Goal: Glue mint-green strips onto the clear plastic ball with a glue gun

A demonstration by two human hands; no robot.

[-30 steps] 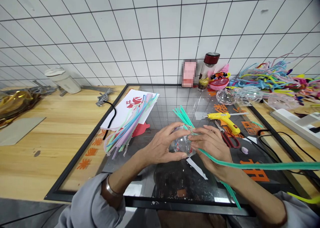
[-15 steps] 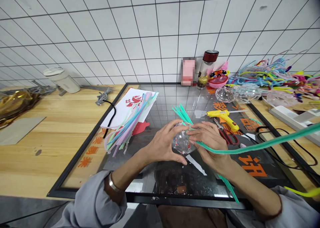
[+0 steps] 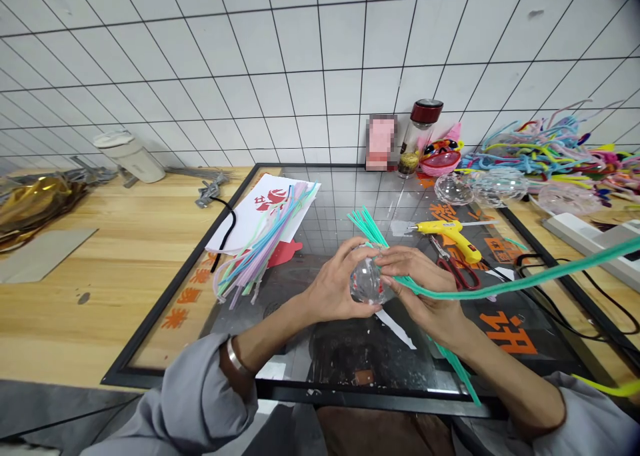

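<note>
My left hand (image 3: 336, 284) is wrapped round a clear plastic ball (image 3: 369, 281) with small red specks, thumb below it and fingers over its top. From the right, my right hand (image 3: 425, 286) pinches a green pipe cleaner (image 3: 525, 284) against the ball's upper side. The pipe cleaner's long tail runs off past the right edge of the view. Under my hands lies a bundle of green pipe cleaners (image 3: 367, 226), its middle hidden by my right hand. A white paper strip (image 3: 396, 329) is on the glass just below the ball.
A yellow glue gun (image 3: 450, 233) and red-handled scissors (image 3: 460, 273) lie right of my hands. Pastel pipe cleaners (image 3: 265, 243) rest on white paper at left. At the back stand a glass bottle (image 3: 417, 139) and clear shells (image 3: 500, 186); a black cord (image 3: 575, 269) loops at right.
My left thumb has closed in under the ball, where it was stretched away before. My right fingers still press the green pipe cleaner to it. The whole view has shifted slightly.
</note>
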